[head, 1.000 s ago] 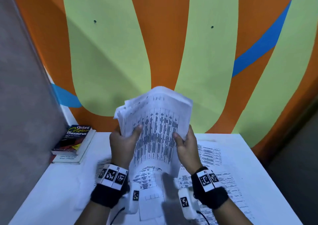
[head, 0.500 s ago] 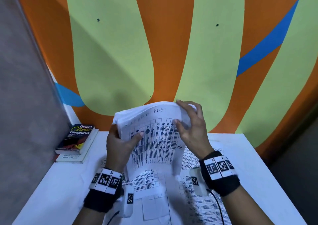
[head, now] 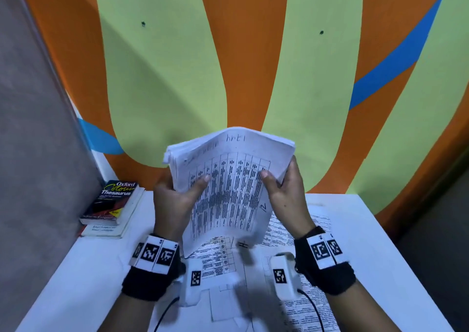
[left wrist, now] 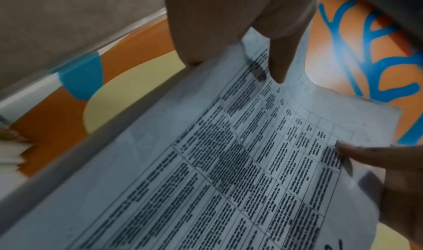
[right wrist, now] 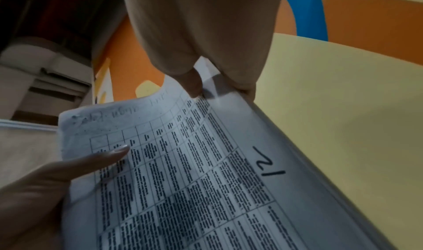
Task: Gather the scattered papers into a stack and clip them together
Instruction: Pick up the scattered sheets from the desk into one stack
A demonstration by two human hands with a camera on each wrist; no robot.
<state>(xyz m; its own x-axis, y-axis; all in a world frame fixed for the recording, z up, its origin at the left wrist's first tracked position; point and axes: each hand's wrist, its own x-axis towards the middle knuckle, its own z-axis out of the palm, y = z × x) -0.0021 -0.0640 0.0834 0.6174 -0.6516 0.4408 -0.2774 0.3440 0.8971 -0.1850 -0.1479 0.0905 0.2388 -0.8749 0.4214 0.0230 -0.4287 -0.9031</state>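
Paper stack [head: 228, 192], curved, gripped by left hand [head: 175, 199] and right hand [head: 286, 194]

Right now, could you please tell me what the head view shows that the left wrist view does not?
Only the head view shows the table with loose sheets lying on it and the books at its far left corner.

Only the left wrist view shows the blue lettering on the orange wall.

Both show the paper stack held upright, the left hand and right hand each gripping a side with a thumb on the front page.
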